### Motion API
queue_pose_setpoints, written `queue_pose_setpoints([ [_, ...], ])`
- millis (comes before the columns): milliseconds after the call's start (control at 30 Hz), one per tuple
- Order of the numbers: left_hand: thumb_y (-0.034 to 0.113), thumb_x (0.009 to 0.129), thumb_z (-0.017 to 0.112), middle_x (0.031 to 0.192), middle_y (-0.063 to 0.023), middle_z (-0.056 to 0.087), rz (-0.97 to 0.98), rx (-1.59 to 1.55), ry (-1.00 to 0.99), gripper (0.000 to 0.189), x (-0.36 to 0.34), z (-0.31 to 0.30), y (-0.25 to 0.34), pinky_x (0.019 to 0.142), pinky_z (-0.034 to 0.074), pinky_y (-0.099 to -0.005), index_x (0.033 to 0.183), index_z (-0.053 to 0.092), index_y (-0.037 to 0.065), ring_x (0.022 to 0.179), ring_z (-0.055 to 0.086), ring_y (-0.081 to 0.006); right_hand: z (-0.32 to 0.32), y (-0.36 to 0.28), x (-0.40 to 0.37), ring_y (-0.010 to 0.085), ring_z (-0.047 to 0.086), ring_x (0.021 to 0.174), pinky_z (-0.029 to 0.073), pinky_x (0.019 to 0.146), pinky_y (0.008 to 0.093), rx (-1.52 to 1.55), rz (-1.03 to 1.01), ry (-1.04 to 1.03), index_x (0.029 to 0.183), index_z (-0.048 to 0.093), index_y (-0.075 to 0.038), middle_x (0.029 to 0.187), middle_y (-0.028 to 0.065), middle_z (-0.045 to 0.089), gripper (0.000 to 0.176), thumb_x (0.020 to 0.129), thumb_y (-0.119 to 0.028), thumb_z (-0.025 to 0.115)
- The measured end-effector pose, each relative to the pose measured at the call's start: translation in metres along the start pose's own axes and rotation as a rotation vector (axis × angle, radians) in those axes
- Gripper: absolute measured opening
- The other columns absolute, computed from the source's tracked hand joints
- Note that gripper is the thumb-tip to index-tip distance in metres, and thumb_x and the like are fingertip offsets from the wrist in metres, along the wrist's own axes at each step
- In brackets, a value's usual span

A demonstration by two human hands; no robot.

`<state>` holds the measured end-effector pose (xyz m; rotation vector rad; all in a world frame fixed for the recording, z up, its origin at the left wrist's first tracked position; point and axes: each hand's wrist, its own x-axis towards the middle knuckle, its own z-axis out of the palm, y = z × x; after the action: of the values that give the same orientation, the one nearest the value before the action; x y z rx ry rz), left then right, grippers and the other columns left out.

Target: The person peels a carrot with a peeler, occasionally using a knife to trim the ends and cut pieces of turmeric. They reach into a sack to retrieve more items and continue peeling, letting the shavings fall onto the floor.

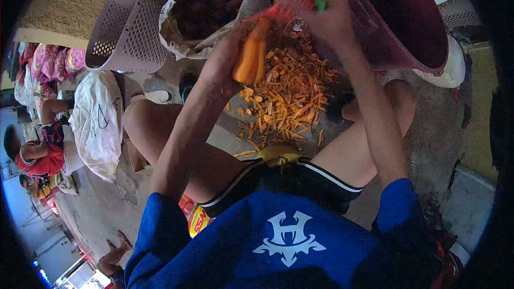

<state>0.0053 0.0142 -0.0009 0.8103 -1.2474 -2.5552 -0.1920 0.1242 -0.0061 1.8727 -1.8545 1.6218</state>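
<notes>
In the upper middle of the head view, my left hand (238, 45) is wrapped round an orange carrot (251, 60), its thick end toward me. Its far end lies near something red (297, 0), which is blurred. My right hand (326, 18) is closed beside the red thing, with a bit of green (320, 1) showing at its fingers; motion blur hides what exactly it holds. Below both hands a heap of orange peelings (292, 93) lies on the floor between my legs.
An open sack (171, 27) of dark contents and a perforated basket (128, 35) stand at upper left, a large maroon tub (396, 18) at upper right. A white sack (96, 123) lies at left, near a seated person in red (40, 158).
</notes>
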Motion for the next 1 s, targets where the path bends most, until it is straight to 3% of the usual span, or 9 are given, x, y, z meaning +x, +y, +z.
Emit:
queue_pose_setpoints([
  [67, 0.041, 0.104, 0.047, 0.100, -0.0060, 0.066, -0.016, 0.004, 0.025, 0.040, -0.005, 0.006, 0.004, 0.055, 0.057, -0.0301, 0.123, 0.056, 0.007, 0.070, 0.067, -0.0176, -0.015, 0.017, 0.010, 0.0206, 0.072, 0.099, 0.056, 0.087, 0.0347, -0.163, 0.337, 0.152, 0.115, 0.069, -0.006, 0.107, 0.0075, 0.074, 0.048, 0.080, -0.036, 0.084],
  [133, 0.040, 0.104, 0.046, 0.100, -0.0062, 0.066, -0.017, 0.012, 0.051, 0.039, -0.004, 0.005, 0.009, 0.052, 0.056, -0.0301, 0.122, 0.056, 0.007, 0.069, 0.067, -0.0181, -0.006, 0.007, 0.004, 0.0209, 0.072, 0.099, 0.056, 0.087, 0.0343, -0.084, 0.276, 0.123, 0.113, 0.069, -0.005, 0.107, 0.0081, 0.074, 0.047, 0.080, -0.036, 0.084],
  [200, 0.031, 0.104, 0.051, 0.108, -0.0095, 0.067, 0.021, -0.159, -0.103, 0.035, 0.002, -0.006, 0.007, 0.076, 0.060, -0.0328, 0.125, 0.058, 0.003, 0.090, 0.068, -0.0188, 0.005, -0.021, -0.002, 0.0212, 0.072, 0.098, 0.056, 0.087, 0.0338, -0.003, 0.224, 0.088, 0.112, 0.070, -0.004, 0.106, 0.0087, 0.074, 0.047, 0.080, -0.036, 0.084],
  [267, 0.030, 0.104, 0.049, 0.108, -0.0098, 0.067, 0.006, -0.200, -0.134, 0.035, 0.006, -0.011, 0.003, 0.077, 0.060, -0.0332, 0.125, 0.058, 0.003, 0.091, 0.068, -0.0191, 0.012, -0.043, -0.005, 0.0212, 0.072, 0.096, 0.056, 0.086, 0.0335, 0.038, -0.196, -0.108, 0.107, 0.072, -0.005, 0.103, 0.0096, 0.074, 0.044, 0.079, -0.036, 0.085],
  [400, 0.031, 0.105, 0.046, 0.112, -0.0098, 0.067, -0.044, -0.213, -0.404, 0.037, 0.022, -0.025, 0.006, 0.078, 0.060, -0.0359, 0.127, 0.057, 0.004, 0.095, 0.068, -0.0194, 0.012, -0.018, 0.000, 0.0237, 0.073, 0.096, 0.057, 0.085, 0.0350, 0.025, -0.042, -0.045, 0.110, 0.072, -0.008, 0.102, 0.0116, 0.074, 0.049, 0.079, -0.044, 0.083],
  [600, 0.031, 0.105, 0.048, 0.103, -0.0096, 0.067, -0.031, -0.265, -0.011, 0.035, 0.003, 0.005, 0.006, 0.067, 0.061, -0.0313, 0.125, 0.056, 0.003, 0.084, 0.069, -0.0179, 0.009, -0.012, 0.006, 0.0109, 0.062, 0.076, 0.052, 0.072, 0.0291, -0.169, -0.048, 0.005, 0.109, 0.069, -0.009, 0.086, 0.0043, 0.069, 0.040, 0.080, -0.033, 0.086],
  [700, 0.029, 0.107, 0.045, 0.106, -0.0098, 0.067, -0.051, -0.103, -0.065, 0.035, 0.008, -0.015, 0.003, 0.077, 0.061, -0.0338, 0.127, 0.054, 0.003, 0.092, 0.069, -0.0191, -0.011, 0.007, 0.010, 0.0257, 0.074, 0.089, 0.058, 0.080, 0.0391, -0.387, 0.359, 0.087, 0.113, 0.071, -0.011, 0.096, 0.0127, 0.074, 0.047, 0.081, -0.044, 0.082],
  [767, 0.028, 0.106, 0.045, 0.109, -0.0080, 0.065, -0.029, -0.096, -0.073, 0.034, 0.009, -0.018, 0.001, 0.075, 0.061, -0.0342, 0.129, 0.054, 0.005, 0.092, 0.068, -0.0188, -0.011, 0.010, 0.011, 0.0108, 0.065, 0.081, 0.053, 0.077, 0.0300, -0.160, 0.320, 0.172, 0.109, 0.069, -0.010, 0.087, 0.0055, 0.069, 0.042, 0.080, -0.036, 0.085],
  [1000, 0.029, 0.107, 0.044, 0.115, -0.0068, 0.063, -0.012, -0.115, -0.060, 0.034, -0.006, 0.005, 0.009, 0.075, 0.060, -0.0328, 0.131, 0.054, 0.007, 0.091, 0.067, -0.0172, 0.009, -0.020, -0.002, 0.0109, 0.067, 0.091, 0.054, 0.081, 0.0298, -0.050, -0.131, -0.083, 0.108, 0.069, -0.008, 0.095, 0.0050, 0.071, 0.039, 0.082, -0.032, 0.085],
])
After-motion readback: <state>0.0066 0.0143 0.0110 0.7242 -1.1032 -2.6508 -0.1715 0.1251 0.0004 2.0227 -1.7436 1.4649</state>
